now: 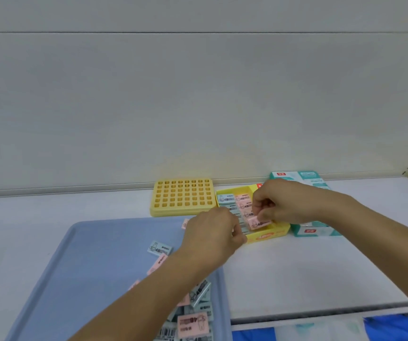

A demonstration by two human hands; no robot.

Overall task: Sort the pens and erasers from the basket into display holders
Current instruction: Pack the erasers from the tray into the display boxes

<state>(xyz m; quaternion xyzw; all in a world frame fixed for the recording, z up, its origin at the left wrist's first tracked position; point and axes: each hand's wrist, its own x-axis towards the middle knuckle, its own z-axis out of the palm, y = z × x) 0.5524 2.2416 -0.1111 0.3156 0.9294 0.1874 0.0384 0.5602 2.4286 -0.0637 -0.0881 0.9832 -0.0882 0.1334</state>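
Observation:
A yellow eraser box [271, 236] stands on the white shelf and holds several pink and blue erasers in rows. My right hand [284, 203] is over the box and pinches a pink eraser [259, 222] at its front row. My left hand [212, 232] is at the box's left front corner with curled fingers; whether it holds something is hidden. A blue tray [87, 267] in front carries loose erasers, such as a blue eraser [160, 248] and a pink eraser [193, 323]. No pens are in view.
A yellow pen holder [183, 196] with a grid of square holes stands left of the box, against the wall. Teal and white cartons [316, 230] sit right of the box. The shelf's front edge [320, 312] runs at the lower right.

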